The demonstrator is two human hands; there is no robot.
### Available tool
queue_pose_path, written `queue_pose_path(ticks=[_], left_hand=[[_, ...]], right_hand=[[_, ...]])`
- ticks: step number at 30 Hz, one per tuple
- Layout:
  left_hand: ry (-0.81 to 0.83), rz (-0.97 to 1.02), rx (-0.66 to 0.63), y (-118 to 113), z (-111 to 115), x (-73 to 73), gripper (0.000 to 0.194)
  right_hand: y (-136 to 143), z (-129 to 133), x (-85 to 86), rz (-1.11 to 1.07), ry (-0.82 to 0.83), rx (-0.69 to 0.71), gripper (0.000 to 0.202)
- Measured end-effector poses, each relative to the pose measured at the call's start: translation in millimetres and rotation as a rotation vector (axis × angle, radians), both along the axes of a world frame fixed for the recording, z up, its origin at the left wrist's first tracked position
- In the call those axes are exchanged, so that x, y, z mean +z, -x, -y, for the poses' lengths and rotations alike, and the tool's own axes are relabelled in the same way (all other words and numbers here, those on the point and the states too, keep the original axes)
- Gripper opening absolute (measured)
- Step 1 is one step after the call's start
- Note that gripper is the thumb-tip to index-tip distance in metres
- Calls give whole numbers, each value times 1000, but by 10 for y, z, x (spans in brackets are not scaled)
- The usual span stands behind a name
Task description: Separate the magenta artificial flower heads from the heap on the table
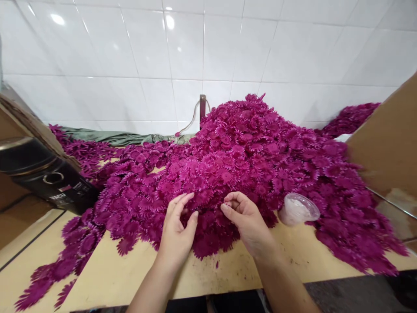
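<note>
A large heap of magenta fabric flower pieces with fringed petals spreads over the tabletop. At its near edge is my left hand, fingers curved and thumb held apart, with nothing visible between them. My right hand is closed in a pinch over the same edge. Something tiny and dark may be at its fingertips, too small to name. Between both hands lie more of the flower pieces, some of them darker. Just right of my right hand stands a small clear plastic cup with whitish contents.
A black canister leans at the left beside a cardboard box. Another cardboard panel rises on the right. Green cloth lies along the white tiled wall. The pale tabletop ends close to me.
</note>
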State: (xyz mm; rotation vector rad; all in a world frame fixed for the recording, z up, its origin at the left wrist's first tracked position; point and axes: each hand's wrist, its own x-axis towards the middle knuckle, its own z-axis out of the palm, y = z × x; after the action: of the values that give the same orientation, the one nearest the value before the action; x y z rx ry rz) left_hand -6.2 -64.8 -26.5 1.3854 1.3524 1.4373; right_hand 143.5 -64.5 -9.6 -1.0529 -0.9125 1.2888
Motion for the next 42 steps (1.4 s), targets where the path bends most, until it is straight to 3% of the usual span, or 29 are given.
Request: queue_pose_path(ticks=[3,8,12,18,21,29,31,33,35,39,42], left_hand=[[-10,-211,4,16,30,-12,44],[-68,-243,-178,-68,104,70,29],[-100,-177,-231,-212,101,92,20],[-9,29,-176,-250,-5,50,8],[10,92,-124,-228,-12,36,7],[-115,77,8,-221,-8,129,7],[-107,146,133,-74,-126,194,7],[-137,308,376,119,-269,264,9],[-255,279,482,278,-375,320,7],[-271,-154,147,308,-374,328,25],[-246,-315,118,196,-264,270,29]], right_hand=[[38,2,-63,207,-89,-106,19],[99,15,-92,462,-211,-199,6],[134,30,-72,436,-193,-188,7],[186,114,-89,225,-145,-45,15],[229,153,-110,195,-131,-1,24],[321,249,-1,330,-172,-49,14],[338,343,-36,334,-161,-7,15],[329,426,-107,298,-127,51,15],[280,447,-164,216,-84,69,15],[131,309,-118,69,-32,14,22],[84,218,-41,44,-14,-55,24]])
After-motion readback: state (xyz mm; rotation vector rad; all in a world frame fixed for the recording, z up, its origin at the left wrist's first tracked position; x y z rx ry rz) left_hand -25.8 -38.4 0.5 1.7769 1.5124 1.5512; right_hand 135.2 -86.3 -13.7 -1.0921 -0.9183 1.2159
